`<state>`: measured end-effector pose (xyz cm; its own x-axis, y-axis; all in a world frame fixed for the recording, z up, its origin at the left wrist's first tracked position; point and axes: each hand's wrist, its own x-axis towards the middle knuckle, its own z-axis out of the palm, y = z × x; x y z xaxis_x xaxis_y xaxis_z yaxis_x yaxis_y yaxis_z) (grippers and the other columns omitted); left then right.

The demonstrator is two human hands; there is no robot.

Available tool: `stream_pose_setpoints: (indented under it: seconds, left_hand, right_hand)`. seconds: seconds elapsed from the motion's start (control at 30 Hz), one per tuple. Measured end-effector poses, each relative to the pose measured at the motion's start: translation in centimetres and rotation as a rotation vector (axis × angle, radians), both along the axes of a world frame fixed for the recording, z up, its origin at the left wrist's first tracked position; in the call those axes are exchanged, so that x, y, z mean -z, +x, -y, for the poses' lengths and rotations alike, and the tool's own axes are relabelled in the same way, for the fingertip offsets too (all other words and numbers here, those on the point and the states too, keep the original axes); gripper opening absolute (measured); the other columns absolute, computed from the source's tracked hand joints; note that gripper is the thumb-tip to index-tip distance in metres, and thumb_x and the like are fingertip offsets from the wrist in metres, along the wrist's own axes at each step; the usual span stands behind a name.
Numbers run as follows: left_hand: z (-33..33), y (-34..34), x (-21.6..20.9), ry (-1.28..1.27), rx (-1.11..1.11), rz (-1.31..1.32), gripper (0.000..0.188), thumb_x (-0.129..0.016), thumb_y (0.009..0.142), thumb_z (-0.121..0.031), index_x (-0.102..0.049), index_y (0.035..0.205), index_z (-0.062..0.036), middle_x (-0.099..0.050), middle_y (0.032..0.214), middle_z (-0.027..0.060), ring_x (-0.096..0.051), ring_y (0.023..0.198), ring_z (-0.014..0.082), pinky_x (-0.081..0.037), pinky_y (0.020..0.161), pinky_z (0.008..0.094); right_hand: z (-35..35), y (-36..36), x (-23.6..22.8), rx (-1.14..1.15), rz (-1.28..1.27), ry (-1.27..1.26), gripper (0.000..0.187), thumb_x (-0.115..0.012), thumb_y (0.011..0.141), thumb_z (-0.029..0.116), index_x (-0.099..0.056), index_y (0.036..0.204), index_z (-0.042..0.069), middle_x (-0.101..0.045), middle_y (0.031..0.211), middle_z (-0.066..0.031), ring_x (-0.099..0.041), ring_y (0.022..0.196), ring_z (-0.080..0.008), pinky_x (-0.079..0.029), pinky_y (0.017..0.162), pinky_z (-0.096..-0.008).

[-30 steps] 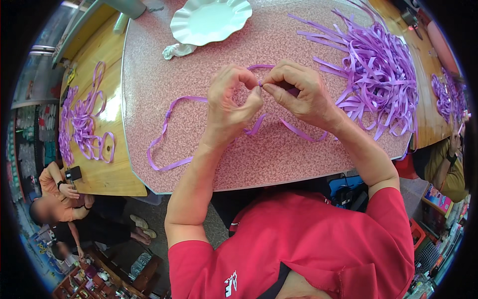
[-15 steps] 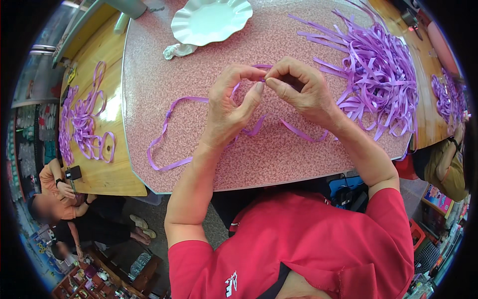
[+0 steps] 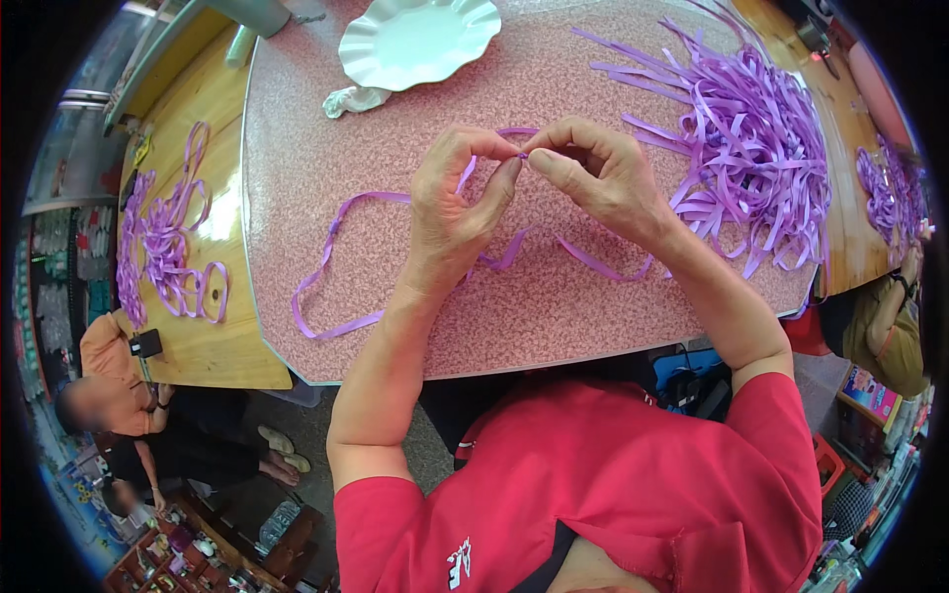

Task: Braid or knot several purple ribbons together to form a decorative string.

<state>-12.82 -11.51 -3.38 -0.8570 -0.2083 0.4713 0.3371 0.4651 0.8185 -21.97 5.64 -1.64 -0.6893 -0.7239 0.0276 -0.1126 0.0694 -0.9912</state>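
Note:
A long purple ribbon (image 3: 330, 247) lies looped over the pink speckled table, running up into both hands. My left hand (image 3: 457, 193) pinches it between thumb and forefinger, just left of a small knot-like spot. Close on the other side, my right hand (image 3: 598, 178) grips the same ribbon with thumb and fingertips. The fingertips of the two hands are nearly touching and partly hide the ribbon there. Loose ribbon ends trail on the table below my wrists, one of them under my right forearm.
To the right is a big heap of purple ribbons (image 3: 756, 148). A white scalloped plate (image 3: 420, 44) stands at the far side, with a crumpled white piece (image 3: 356, 101) beside it. More ribbons (image 3: 168, 247) lie on the wooden table at left. People sit at both sides.
My fingertips have shifted slightly around the small knot-like spot, the right hand drawing a little apart. At left, the seated person's raised arm has moved.

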Motion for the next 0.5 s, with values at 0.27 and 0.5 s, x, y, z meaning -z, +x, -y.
stream_pose_setpoints:
  seconds: [0.27,0.5]
  left_hand:
    - [0.05,-0.05,0.1,-0.078,-0.03,-0.016,0.014,-0.07,0.086,0.002,-0.063,0.095,-0.0043,-0.064,0.096,0.0057,-0.062,0.094,0.0154,-0.049,0.085,0.0294]
    - [-0.39,-0.17,-0.24,-0.02,-0.044,-0.019,0.021,-0.071,0.08,-0.002,-0.067,0.099,-0.0076,-0.066,0.093,0.0061,-0.063,0.087,0.0232,-0.044,0.086,0.0364]
  right_hand:
    - [-0.12,-0.27,0.38,-0.039,-0.02,0.013,0.013,-0.066,0.096,0.012,-0.066,0.102,0.001,-0.059,0.086,0.0044,-0.051,0.074,-0.0008,-0.041,0.063,-0.0181]
    - [-0.08,-0.5,0.63,-0.057,0.028,0.033,0.015,-0.067,0.095,0.012,-0.066,0.105,0.0,-0.063,0.091,0.0017,-0.056,0.08,-0.0025,-0.047,0.07,-0.0189]
